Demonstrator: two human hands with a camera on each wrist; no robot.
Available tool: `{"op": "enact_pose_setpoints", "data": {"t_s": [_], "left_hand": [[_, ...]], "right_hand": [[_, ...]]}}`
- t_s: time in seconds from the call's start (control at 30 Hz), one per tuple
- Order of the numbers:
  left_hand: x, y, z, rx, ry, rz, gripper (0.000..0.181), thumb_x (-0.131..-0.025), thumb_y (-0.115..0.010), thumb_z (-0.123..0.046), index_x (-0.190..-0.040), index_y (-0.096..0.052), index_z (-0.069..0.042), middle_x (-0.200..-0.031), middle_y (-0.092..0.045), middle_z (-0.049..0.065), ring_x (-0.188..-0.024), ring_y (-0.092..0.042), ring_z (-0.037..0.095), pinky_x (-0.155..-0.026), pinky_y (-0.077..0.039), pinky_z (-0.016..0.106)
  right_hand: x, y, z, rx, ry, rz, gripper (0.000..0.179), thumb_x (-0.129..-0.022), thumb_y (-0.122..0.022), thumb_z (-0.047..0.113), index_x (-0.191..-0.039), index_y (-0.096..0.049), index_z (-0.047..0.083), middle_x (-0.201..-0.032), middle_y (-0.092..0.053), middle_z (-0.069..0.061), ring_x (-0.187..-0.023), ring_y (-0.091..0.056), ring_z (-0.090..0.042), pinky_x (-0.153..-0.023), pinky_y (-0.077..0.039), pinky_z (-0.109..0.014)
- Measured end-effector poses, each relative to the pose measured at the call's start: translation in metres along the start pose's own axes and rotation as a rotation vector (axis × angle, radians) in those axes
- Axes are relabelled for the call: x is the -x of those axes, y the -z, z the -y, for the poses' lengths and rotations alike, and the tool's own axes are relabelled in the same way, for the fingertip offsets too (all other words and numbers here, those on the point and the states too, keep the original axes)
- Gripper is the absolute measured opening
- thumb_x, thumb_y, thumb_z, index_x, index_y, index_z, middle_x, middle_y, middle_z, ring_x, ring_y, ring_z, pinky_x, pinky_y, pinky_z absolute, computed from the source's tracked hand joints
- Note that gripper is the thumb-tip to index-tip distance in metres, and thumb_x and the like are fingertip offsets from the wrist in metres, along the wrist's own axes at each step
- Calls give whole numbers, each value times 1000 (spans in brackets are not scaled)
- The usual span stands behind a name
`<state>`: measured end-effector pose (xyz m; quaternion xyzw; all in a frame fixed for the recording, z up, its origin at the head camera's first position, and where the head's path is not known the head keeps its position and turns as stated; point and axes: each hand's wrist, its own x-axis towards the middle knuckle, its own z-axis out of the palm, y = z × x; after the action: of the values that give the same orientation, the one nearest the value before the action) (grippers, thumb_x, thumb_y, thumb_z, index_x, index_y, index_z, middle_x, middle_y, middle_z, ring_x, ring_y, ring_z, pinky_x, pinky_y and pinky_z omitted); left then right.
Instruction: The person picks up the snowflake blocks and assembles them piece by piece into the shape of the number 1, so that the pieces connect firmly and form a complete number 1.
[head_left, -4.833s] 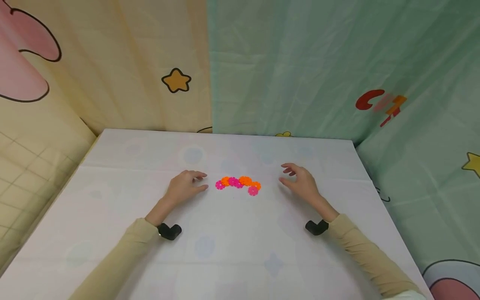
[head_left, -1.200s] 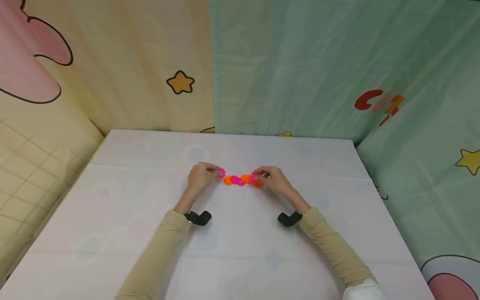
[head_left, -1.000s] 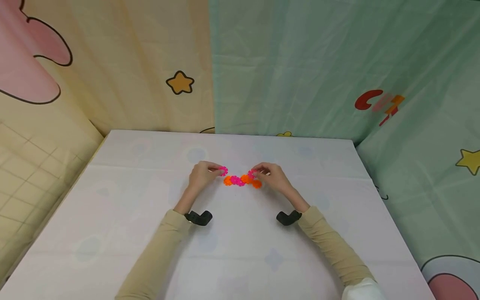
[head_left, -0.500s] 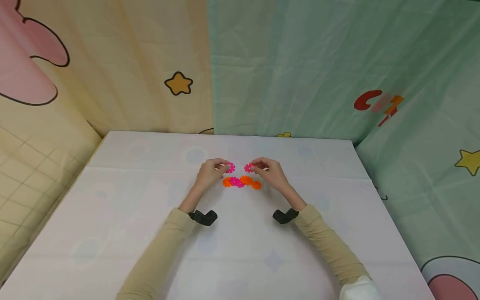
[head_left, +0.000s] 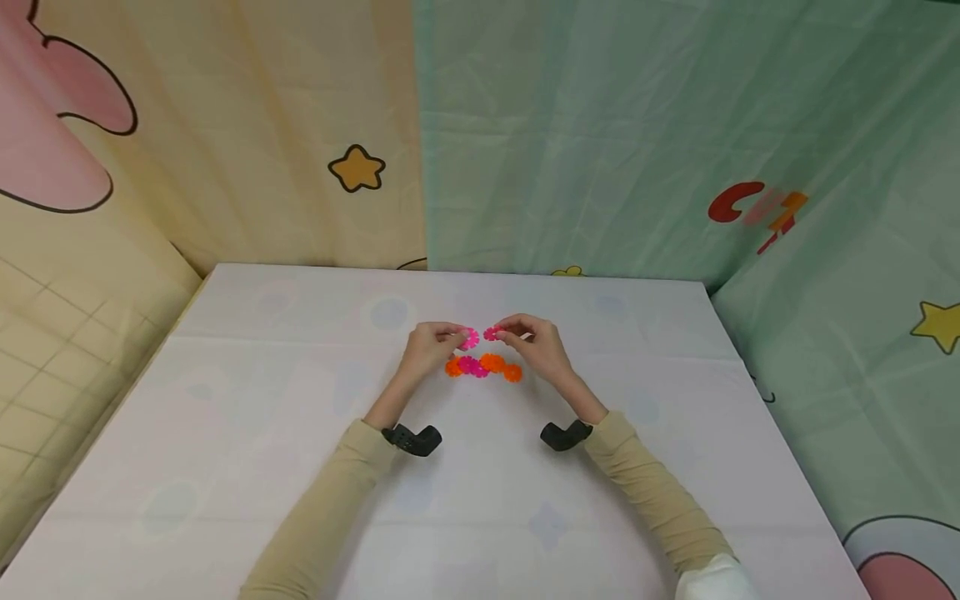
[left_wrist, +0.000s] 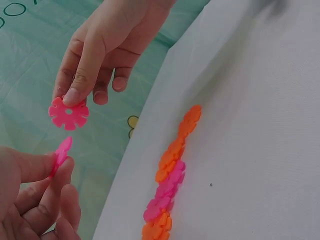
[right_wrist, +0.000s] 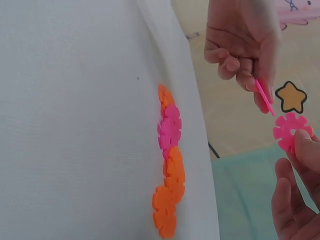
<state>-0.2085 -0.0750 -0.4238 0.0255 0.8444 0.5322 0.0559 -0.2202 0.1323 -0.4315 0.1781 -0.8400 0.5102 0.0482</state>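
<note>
In the head view my left hand (head_left: 427,350) pinches a pink snowflake disc (head_left: 471,338) between thumb and fingers. Opposite it, my right hand (head_left: 543,348) pinches a second pink disc (head_left: 491,332). Both discs are held above the table, with a small gap between them. The left wrist view shows the left hand's disc (left_wrist: 62,153) almost edge-on, just below the flat face of the right hand's notched disc (left_wrist: 69,116). Nearer to me, an overlapping row of orange discs (head_left: 492,362) and magenta discs (right_wrist: 170,127) lies on the table.
A white cloth with faint pastel shapes covers the table (head_left: 480,483). Behind it hang a yellow curtain (head_left: 285,100) and a green curtain (head_left: 585,125) with cartoon prints. A dark camera mount (head_left: 414,440) sits at the left wrist and another mount (head_left: 566,435) at the right.
Both hands, empty at first, have each picked a pink disc from the ends of the row and raised it. Over the last second they have brought the two discs closer together.
</note>
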Motion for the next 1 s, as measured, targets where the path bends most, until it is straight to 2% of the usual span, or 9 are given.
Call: {"op": "enact_pose_setpoints", "data": {"t_s": [0.1, 0.2, 0.3, 0.33, 0.53, 0.77, 1.0], "left_hand": [[1, -1, -2, 19, -4, 9, 31, -95, -61, -24, -114, -68, 0, -98, -73, 18, -85, -68, 32, -74, -57, 33], [2, -3, -4, 24, -14, 11, 31, -94, -61, -23, -113, -68, 0, -98, -73, 19, -87, -68, 33, -74, -58, 33], [2, -4, -4, 22, -17, 6, 30, -94, -62, -23, -112, -69, 1, -98, -73, 19, -86, -68, 34, -71, -57, 30], [2, -4, -5, 23, -14, 5, 31, -94, -62, -23, -112, -69, 1, -98, -73, 19, -86, -68, 34, -71, -57, 31], [3, -3, -5, 29, 1, 8, 31, -94, -61, -22, -114, -68, 2, -99, -72, 19, -83, -67, 32, -77, -57, 39], [2, -2, -2, 65, 48, 26, 31, -95, -61, -22, -115, -67, 1, -101, -72, 19, -77, -64, 27, -77, -56, 39], [1, -2, 0, 90, 35, 38, 31, -94, -61, -21, -114, -68, 2, -98, -72, 18, -70, -58, 19, -70, -54, 34]], "right_hand": [[2, 0, 9, 18, 20, 1, 19, -90, -66, 11, -104, -70, -1, -99, -72, -17, -87, -64, -30, -69, -48, -17], [3, 0, 9, 34, 39, 1, 17, -90, -65, 12, -103, -70, 1, -98, -72, -15, -86, -64, -25, -70, -50, -19], [3, 0, 7, 38, 48, -1, 16, -90, -66, 16, -101, -71, 4, -97, -73, -10, -85, -64, -20, -70, -51, -20], [1, -1, 0, 39, 49, -2, 16, -90, -67, 17, -101, -71, 6, -96, -73, -9, -84, -64, -18, -69, -51, -20], [1, -3, -2, 40, 66, -6, 16, -90, -67, 16, -101, -71, 6, -96, -73, -9, -84, -64, -19, -69, -52, -19], [3, -6, -2, 21, 84, -7, 16, -89, -68, 15, -101, -71, 5, -94, -72, -11, -80, -64, -19, -67, -52, -19], [5, -11, 1, 11, 95, -36, 15, -88, -68, 13, -100, -71, 3, -92, -72, -12, -74, -63, -23, -64, -49, -15]]}}
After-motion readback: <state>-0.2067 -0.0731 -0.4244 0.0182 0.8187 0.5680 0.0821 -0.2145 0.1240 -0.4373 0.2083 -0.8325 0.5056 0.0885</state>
